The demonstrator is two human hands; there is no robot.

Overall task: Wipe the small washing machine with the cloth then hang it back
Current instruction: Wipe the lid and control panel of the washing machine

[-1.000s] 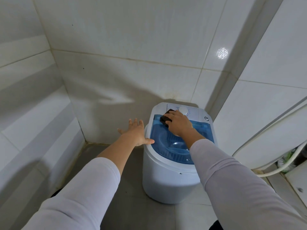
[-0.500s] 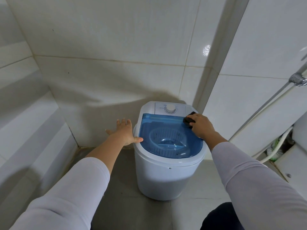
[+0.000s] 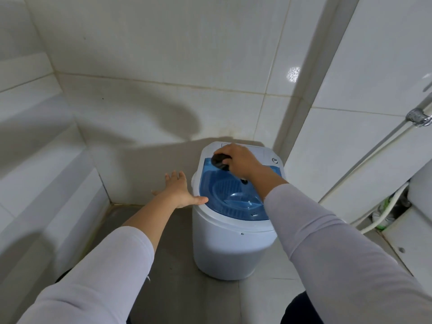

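Observation:
The small white washing machine [image 3: 229, 249] stands on the grey floor in the tiled corner, its see-through blue lid [image 3: 217, 183] closed. My right hand [image 3: 240, 160] is closed around a dark cloth [image 3: 219, 161] and presses it on the far left part of the lid, just below the white control panel. The hand covers the panel's dial. My left hand [image 3: 180, 191] is flat with fingers spread, its thumb touching the machine's left rim.
White tiled walls close in behind and on the left. At the right, a metal shower hose [image 3: 374, 160] runs down the wall, with white pipes [image 3: 385, 213] and a white fixture [image 3: 411, 230] low beside it. Grey floor lies in front of the machine.
My right hand has swept the cloth from the lid's far right corner back across to its far left side. My left hand has stayed at the left rim.

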